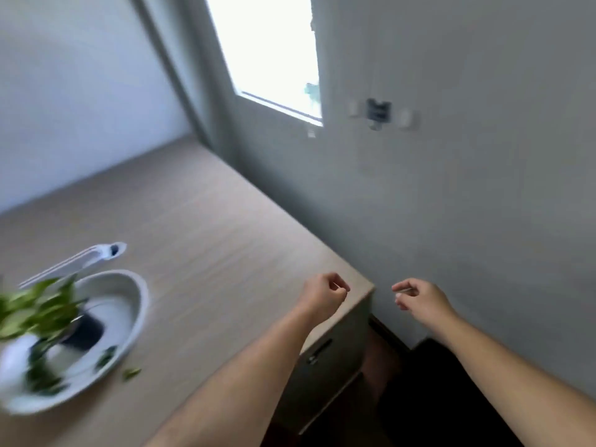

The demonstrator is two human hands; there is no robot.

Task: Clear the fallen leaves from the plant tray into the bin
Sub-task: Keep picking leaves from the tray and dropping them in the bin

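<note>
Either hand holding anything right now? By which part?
Cannot be told. The left hand is curled tight with nothing showing; the right hand has a pale blurred streak between thumb and forefinger, unidentifiable.

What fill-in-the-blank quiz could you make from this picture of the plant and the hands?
1. The tray under the plant is ____ in colour.
2. One loose leaf lies outside the tray on the ____.
3. The left hand and the right hand are both to the ____ of the tray.
4. Daylight enters through a ____.
Missing words: white; table; right; window.
</note>
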